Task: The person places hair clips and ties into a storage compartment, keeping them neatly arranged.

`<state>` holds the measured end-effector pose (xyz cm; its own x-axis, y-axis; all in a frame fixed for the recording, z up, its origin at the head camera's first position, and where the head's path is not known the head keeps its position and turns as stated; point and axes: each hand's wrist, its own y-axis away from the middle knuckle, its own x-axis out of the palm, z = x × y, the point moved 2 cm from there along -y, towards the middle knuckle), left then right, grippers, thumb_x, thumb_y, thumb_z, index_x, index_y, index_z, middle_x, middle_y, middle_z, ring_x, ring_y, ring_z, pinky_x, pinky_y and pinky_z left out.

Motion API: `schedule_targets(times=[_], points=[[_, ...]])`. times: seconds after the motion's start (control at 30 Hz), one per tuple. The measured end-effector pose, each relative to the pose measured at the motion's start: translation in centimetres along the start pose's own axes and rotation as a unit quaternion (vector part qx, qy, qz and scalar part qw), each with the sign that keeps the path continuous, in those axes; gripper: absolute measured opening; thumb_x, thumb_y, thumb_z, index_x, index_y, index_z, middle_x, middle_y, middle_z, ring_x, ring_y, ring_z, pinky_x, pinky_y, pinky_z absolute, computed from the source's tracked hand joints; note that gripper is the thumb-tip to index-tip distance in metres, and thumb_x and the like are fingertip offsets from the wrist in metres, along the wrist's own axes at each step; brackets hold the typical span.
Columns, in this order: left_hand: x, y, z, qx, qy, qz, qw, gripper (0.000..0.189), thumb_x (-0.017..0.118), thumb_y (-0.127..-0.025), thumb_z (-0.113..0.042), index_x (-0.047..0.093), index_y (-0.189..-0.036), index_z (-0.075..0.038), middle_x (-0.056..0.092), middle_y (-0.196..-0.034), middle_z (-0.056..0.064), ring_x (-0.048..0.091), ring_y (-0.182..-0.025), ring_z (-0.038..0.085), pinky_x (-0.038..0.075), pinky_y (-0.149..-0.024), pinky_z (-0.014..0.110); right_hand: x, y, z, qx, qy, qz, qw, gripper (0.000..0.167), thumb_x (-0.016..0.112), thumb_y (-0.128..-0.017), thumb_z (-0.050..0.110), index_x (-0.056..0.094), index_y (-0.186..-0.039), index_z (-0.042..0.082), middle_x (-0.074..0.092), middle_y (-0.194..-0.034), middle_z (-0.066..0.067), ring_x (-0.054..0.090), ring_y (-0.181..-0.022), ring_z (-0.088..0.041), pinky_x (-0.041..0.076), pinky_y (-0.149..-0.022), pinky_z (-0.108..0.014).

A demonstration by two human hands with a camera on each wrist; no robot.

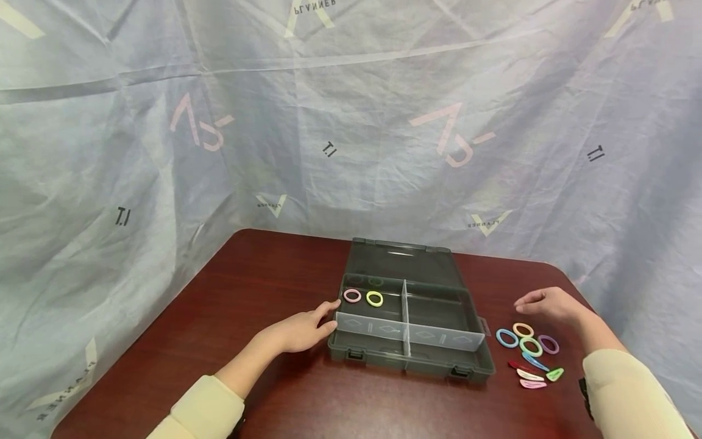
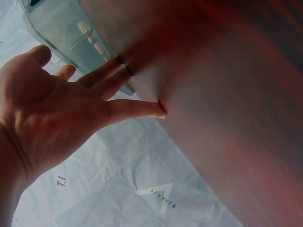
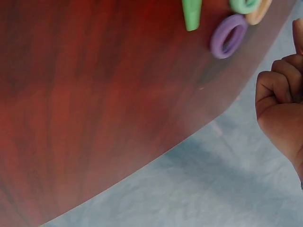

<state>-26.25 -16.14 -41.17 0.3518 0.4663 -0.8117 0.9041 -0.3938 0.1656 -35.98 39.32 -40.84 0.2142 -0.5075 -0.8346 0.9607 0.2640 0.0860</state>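
Observation:
A grey see-through compartment box (image 1: 378, 361) stands with its lid (image 1: 403, 262) laid back. In its back left compartment are a pink hair tie (image 1: 353, 301) and a yellow hair tie (image 1: 381, 300). My left hand (image 1: 298, 332) rests against the box's left side, its fingers extended. Over the table at the right, my right hand (image 1: 551, 303) hovers with loosely bent fingers, and nothing shows in it. Close below it lie a pale orange hair tie (image 1: 523, 324), a blue one (image 1: 498, 338), a green one (image 1: 531, 355) and a purple one (image 3: 218, 45).
Snap hair clips lie nearer the front: blue (image 1: 535, 362), red (image 1: 521, 367), white (image 1: 530, 375), pink (image 1: 533, 384) and green (image 1: 555, 374). White dividers (image 1: 373, 327) split the box. The dark red table (image 1: 263, 262) is backed by a grey printed cloth (image 1: 351, 122).

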Motion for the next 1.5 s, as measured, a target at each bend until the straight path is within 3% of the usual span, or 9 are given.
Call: schedule_targets(times=[0.23,0.63,1.0,1.17,1.27,1.5], points=[[0.0,0.0,0.2,0.001,0.003,-0.001,1.0000,0.059,0.047,-0.108,-0.041,0.028,-0.161,-0.026,0.048,-0.151,0.014,0.056,-0.128,0.030,0.041,-0.106,0.051,1.2,0.7,-1.5,0.025,-0.073,0.027,0.9966,0.028,0.074,-0.095,0.020,0.075,-0.108,-0.005,0.073,-0.104,-0.014,0.066,-0.097,-0.025,0.054,-0.082,-0.044],[-0.1,-0.1,0.0,0.007,-0.007,-0.003,1.0000,0.060,0.047,-0.108,-0.041,0.027,-0.161,-0.024,0.048,-0.151,0.015,0.056,-0.127,0.031,0.041,-0.106,0.052,2.0,0.8,-2.5,0.031,-0.101,0.050,0.9932,0.024,0.074,-0.093,0.014,0.075,-0.105,-0.007,0.073,-0.096,-0.010,0.063,-0.085,-0.019,0.054,-0.071,-0.033],[0.0,-0.2,0.1,0.000,-0.005,-0.002,1.0000,0.059,0.046,-0.108,-0.041,0.027,-0.161,-0.025,0.048,-0.151,0.013,0.054,-0.131,0.031,0.041,-0.107,0.051,2.3,0.5,-2.3,0.025,-0.046,0.032,0.9981,0.021,0.073,-0.095,0.020,0.076,-0.100,0.000,0.069,-0.091,-0.005,0.057,-0.083,-0.019,0.048,-0.070,-0.034],[0.0,-0.1,0.0,0.001,-0.002,0.002,1.0000,0.059,0.046,-0.108,-0.041,0.027,-0.161,-0.025,0.047,-0.151,0.014,0.054,-0.130,0.031,0.040,-0.107,0.051,2.0,0.5,-2.1,0.029,-0.070,0.025,0.9968,0.020,0.067,-0.099,0.018,0.075,-0.102,0.000,0.070,-0.094,-0.007,0.058,-0.087,-0.020,0.049,-0.073,-0.036],[0.0,-0.1,0.0,0.000,0.000,0.004,1.0000,0.059,0.046,-0.108,-0.041,0.027,-0.162,-0.025,0.047,-0.152,0.013,0.055,-0.130,0.030,0.040,-0.107,0.051,1.7,0.4,-1.5,0.026,-0.079,0.019,0.9963,0.022,0.066,-0.100,0.020,0.075,-0.103,0.000,0.071,-0.096,-0.007,0.059,-0.090,-0.021,0.049,-0.076,-0.037],[0.0,-0.1,0.0,-0.002,-0.003,0.001,1.0000,0.059,0.046,-0.108,-0.041,0.027,-0.162,-0.025,0.047,-0.152,0.013,0.053,-0.132,0.029,0.040,-0.108,0.051,0.6,-0.7,0.9,-0.013,-0.030,-0.002,0.9994,0.024,0.066,-0.100,0.027,0.076,-0.104,0.005,0.072,-0.099,-0.005,0.060,-0.092,-0.019,0.049,-0.075,-0.037]])
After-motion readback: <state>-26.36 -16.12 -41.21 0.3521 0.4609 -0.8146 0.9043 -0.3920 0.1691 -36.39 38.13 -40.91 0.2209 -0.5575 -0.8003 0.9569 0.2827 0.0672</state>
